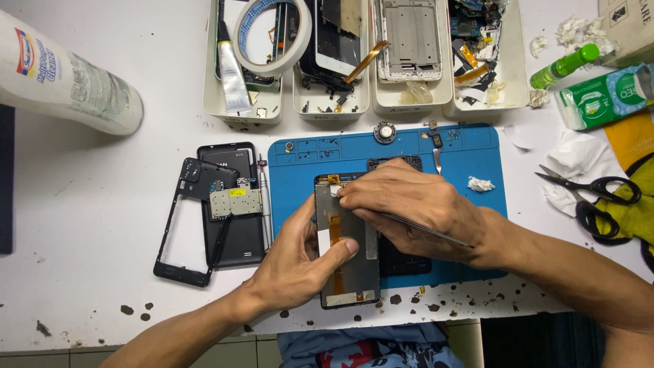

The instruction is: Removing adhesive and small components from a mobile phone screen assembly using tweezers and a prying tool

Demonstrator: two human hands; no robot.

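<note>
Head view: left hand (300,255) grips phone (347,266); right hand (415,204) pinches tweezers (426,230) above.

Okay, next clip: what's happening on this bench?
A person is working on an opened phone lying on a blue repair mat. The left hand steadies it, thumb pressed on its inside face. The right hand holds metal tweezers, fingertips at the phone's top edge. A black frame, a back cover carrying a circuit board, and parts trays sit nearby.
</note>
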